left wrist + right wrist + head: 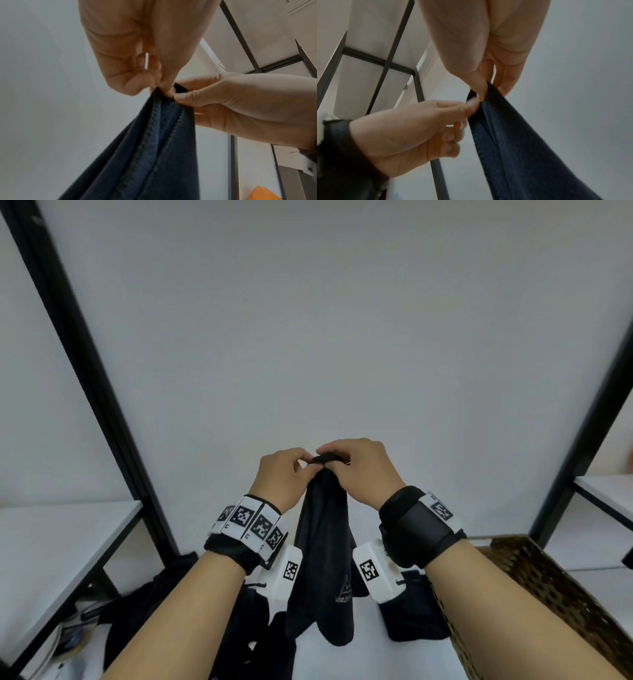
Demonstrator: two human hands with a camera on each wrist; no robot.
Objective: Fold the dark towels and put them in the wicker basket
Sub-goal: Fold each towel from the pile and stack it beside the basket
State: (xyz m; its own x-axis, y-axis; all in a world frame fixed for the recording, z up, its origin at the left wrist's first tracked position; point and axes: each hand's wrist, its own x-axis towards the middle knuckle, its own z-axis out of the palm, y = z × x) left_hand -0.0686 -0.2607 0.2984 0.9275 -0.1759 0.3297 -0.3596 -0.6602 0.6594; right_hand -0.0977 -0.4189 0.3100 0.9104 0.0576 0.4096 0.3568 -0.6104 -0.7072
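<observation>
Both hands are raised together above the table (342,659), side by side. The left hand (279,477) and the right hand (359,470) each pinch the bunched top edge of a dark towel (323,563), which hangs down between the wrists. More dark towels (164,594) lie on the table beneath. The wicker basket (534,577) stands near right.

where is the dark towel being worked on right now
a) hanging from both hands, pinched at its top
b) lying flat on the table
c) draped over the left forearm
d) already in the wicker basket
a: the left hand and right hand pinch the dark towel at its top, and it hangs above the table, outside the wicker basket.
</observation>
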